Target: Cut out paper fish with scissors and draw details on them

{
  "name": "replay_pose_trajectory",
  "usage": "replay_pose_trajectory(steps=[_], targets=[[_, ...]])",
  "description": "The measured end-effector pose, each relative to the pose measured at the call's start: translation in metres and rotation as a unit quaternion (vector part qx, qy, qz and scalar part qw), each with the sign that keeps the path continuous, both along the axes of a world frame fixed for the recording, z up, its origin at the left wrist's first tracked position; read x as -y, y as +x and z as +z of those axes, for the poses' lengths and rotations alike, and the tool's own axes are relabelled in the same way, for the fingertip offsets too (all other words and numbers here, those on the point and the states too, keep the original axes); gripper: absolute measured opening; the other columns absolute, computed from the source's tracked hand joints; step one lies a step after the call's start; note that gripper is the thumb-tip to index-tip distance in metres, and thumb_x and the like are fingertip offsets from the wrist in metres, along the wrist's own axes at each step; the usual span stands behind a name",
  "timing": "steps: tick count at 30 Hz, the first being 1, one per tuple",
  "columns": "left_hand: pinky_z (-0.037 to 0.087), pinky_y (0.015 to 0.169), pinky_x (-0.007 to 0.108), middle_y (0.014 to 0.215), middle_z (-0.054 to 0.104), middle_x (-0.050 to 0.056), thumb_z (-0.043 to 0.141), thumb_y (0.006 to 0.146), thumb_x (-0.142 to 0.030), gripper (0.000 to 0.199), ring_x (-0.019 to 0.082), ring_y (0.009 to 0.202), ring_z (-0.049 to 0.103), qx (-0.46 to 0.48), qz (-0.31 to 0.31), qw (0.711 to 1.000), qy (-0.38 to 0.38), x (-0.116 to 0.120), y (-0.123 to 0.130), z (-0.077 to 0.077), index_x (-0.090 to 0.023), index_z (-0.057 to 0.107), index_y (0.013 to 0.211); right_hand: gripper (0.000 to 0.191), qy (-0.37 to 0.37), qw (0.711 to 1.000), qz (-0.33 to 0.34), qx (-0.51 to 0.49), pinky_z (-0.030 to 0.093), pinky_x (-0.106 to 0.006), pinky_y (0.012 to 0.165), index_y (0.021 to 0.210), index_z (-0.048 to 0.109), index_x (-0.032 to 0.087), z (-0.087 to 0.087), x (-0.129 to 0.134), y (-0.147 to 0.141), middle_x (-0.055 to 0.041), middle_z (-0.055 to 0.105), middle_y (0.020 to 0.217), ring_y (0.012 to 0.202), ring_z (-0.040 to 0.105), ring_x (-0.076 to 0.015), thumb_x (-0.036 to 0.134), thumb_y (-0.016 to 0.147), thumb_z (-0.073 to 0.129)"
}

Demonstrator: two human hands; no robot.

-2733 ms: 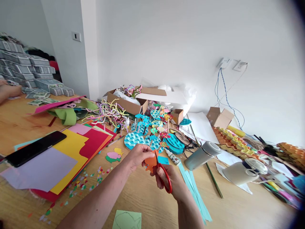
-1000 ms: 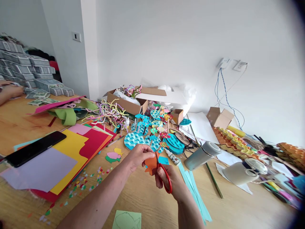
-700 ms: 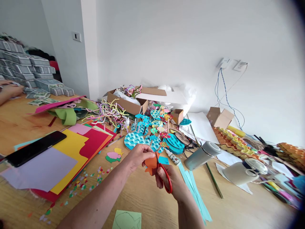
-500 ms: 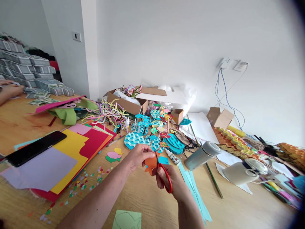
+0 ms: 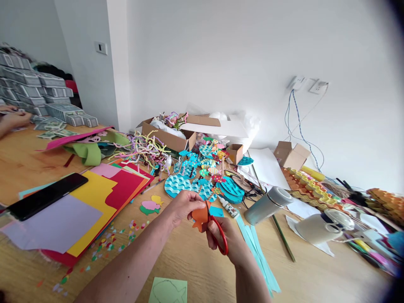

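So the left hand [image 5: 186, 206] is pinching the orange paper cutout [image 5: 198, 216] between thumb and fingers, up over the wooden tabletop [image 5: 195, 261]. The right hand [image 5: 232, 237] is gripping the red-handled scissors [image 5: 225, 244], blades meeting the cutout's right edge. Looks like trimming, imo; can't tell which fingers are filling the loops. Next snip is probably calling for steady paper and left fingertips clear of the blades. The blue paper [image 5: 217, 211] and glue bottle [image 5: 229, 208] are crowding the far side, teal strips [image 5: 257, 252] are lying rightward, but bare wood is leaving room nearer the body.
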State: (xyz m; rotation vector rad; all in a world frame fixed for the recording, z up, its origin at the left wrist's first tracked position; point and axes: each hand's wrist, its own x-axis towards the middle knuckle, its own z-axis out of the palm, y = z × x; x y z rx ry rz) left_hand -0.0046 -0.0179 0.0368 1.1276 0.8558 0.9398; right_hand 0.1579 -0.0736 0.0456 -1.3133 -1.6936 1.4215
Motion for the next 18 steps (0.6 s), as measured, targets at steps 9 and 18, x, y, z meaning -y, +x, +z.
replay_pose_trajectory(steps=[9,18], targets=[[0.026,0.036,0.018,0.052,0.050,-0.004,0.065,0.059,-0.035,0.024,0.006,0.041,0.038,-0.009,-0.018,1.000,0.005,0.0001,-0.0008,0.0019,-0.014,0.059,0.068,0.068,0.025,1.000,0.012,0.001,0.030,-0.023,0.042,0.068,0.060,0.015,0.0022,-0.0003,-0.0009,0.0008,0.051,0.046,0.042,0.042,-0.0099,0.080,0.073,0.043],[0.026,0.036,0.018,0.056,0.053,-0.003,0.064,0.060,-0.032,0.022,0.007,0.043,0.042,-0.004,-0.014,1.000,0.003,0.0001,-0.0010,-0.0017,-0.014,0.059,0.070,0.070,0.003,1.000,0.000,-0.019,0.030,-0.022,0.042,0.076,0.064,0.012,-0.0002,-0.0007,0.0011,0.0013,0.051,0.045,0.041,0.042,-0.0090,0.079,0.072,0.047]])
